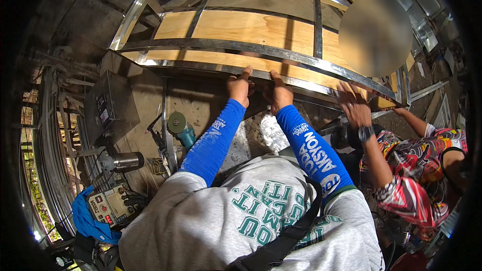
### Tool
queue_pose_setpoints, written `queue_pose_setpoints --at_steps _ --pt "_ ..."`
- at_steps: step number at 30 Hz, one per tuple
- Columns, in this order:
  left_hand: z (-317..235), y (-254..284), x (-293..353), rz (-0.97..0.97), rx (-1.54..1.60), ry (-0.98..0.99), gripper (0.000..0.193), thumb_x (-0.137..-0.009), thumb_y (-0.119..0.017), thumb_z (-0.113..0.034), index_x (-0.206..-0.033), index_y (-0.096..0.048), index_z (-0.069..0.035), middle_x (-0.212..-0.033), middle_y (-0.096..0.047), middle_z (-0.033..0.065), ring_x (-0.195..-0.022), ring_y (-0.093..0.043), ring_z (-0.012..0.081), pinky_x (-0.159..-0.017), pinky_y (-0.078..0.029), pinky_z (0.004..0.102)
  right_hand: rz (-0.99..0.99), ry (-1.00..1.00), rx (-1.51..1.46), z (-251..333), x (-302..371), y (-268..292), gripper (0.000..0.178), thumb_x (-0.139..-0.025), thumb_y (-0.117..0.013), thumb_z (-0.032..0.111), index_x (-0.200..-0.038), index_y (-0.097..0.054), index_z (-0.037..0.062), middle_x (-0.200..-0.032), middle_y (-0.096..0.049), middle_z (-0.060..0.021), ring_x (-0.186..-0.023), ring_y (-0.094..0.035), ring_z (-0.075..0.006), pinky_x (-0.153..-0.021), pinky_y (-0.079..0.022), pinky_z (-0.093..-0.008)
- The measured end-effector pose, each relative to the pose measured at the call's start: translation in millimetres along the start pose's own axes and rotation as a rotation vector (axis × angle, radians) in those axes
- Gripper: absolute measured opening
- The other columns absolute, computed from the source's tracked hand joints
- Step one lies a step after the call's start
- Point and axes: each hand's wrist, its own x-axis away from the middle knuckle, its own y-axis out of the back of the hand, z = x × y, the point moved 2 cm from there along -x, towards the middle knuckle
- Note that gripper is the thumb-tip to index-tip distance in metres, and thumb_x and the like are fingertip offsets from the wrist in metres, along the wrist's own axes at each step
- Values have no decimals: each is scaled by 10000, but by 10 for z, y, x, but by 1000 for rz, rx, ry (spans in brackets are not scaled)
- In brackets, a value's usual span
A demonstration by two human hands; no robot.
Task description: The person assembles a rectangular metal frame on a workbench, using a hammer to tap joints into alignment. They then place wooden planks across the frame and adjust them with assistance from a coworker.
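Note:
A long frame of shiny metal tubing [226, 46] stretches across the upper part of the head view, with a pale plywood board [246, 29] inside it. My left hand [239, 89] is closed around the near lower rail of this frame, thumb on top. Close beside it, my right hand [278, 93] grips the same rail, its thumb also laid over the edge. The undersides of my fingers are hidden behind the rail. To the right, a co-worker's hand [355, 109] with a wristwatch is raised at the frame, its fingers spread and slightly blurred.
An angle grinder [181, 128] lies left of my left forearm. Beyond it are a dark metal box [108, 103], a steel flask [123, 161] and a control-panelled machine [111, 206] with blue cloth. Metal lengths [50, 135] line the left side. A co-worker [422, 175] crouches at right.

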Motion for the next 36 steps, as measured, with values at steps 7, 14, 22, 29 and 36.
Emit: queue_pose_setpoints --at_steps 7,14,22,29,36 --pt "78 -51 33 -14 16 23 342 -819 -835 -323 -833 -566 -112 -672 -609 13 -493 -587 111 -413 -441 277 533 -31 395 -92 14 613 381 -891 -787 365 -1014 -694 16 -866 -658 -26 -775 -605 -146 -677 -489 -319" --pt "5 -107 37 17 87 70 315 -834 -803 -226 -732 -534 -99 -575 -559 33 -452 -558 135 -402 -426 285 285 -192 583 -672 184 2300 322 -914 -754 309 -1069 -692 33 -940 -698 -23 -821 -645 -131 -718 -524 -289" --pt "82 -123 -16 -51 105 37 292 -798 -798 -258 -819 -547 -111 -607 -552 24 -489 -555 142 -440 -476 314 145 -310 443 -1016 356 3226 298 -903 -766 320 -1048 -671 79 -870 -660 6 -761 -625 -129 -670 -508 -295" --pt "42 -235 12 -87 168 20 322 -807 -781 -183 -841 -481 -72 -556 -480 14 -410 -459 121 -376 -408 286 241 -155 842 -958 380 3028 450 -871 -786 405 -1111 -687 38 -1000 -699 -66 -886 -650 -181 -743 -521 -339" --pt "181 -395 -114 -15 75 9 319 -783 -803 -269 -788 -532 -102 -623 -532 35 -482 -540 162 -429 -502 323 201 11 1059 -1005 404 3141 486 -857 -776 459 -1033 -696 13 -873 -708 -95 -789 -671 -181 -684 -521 -327"
